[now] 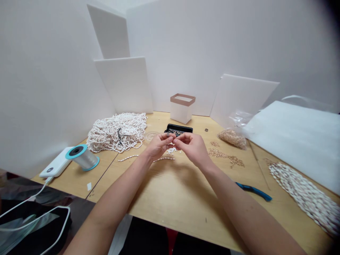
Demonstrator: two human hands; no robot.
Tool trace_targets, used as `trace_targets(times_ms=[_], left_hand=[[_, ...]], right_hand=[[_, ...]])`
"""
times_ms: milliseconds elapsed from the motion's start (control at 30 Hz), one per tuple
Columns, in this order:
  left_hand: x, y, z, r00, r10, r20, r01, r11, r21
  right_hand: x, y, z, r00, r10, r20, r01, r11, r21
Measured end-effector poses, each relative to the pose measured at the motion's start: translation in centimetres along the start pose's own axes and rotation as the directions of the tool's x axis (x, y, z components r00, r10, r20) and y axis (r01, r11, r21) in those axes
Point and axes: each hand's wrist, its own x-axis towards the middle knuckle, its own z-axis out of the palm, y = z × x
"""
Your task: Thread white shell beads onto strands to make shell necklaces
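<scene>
Over the middle of the table, my left hand and my right hand meet fingertip to fingertip. Both are closed in a pinch, and whatever lies between the fingers is too small to name. Just behind them sits an open black case with small dark and shiny pieces in it. Loose white bits lie beneath the fingers. A short strand of white shell-like beads rests below my left hand, and a second short strand lies farther left.
A heap of white bead strands, a wire spool and a power bank stand left. A bin is behind. To the right are gold findings, a bag of small pieces, blue-handled pliers and laid-out shell strands.
</scene>
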Motion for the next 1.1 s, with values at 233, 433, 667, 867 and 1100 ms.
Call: trace_targets(times_ms=[233,433,667,867,1100], left_hand=[[0.1,-0.2,-0.2,1.000,0.009,0.006,-0.009,1.000,0.016],[0.1,0.1,-0.5,0.999,0.035,0.025,-0.037,0.992,0.117],[0.2,0.2,-1.1,0.993,0.120,0.001,-0.117,0.966,0.229],[-0.1,0.7,-0.3,0.975,0.207,0.082,-0.222,0.897,0.382],[-0.2,0.8,-0.1,0.953,0.277,0.123,-0.302,0.857,0.417]], right_hand=[[0.0,0.1,0.0,1.000,-0.004,0.002,0.004,1.000,0.000],[0.0,0.0,0.0,0.999,0.003,0.032,-0.005,0.998,0.067],[0.5,0.7,0.1,0.990,0.108,0.094,-0.131,0.946,0.296],[0.8,1.0,-0.2,0.986,0.112,0.121,-0.141,0.953,0.268],[0.8,0.3,-0.9,0.982,0.085,0.168,-0.094,0.994,0.050]])
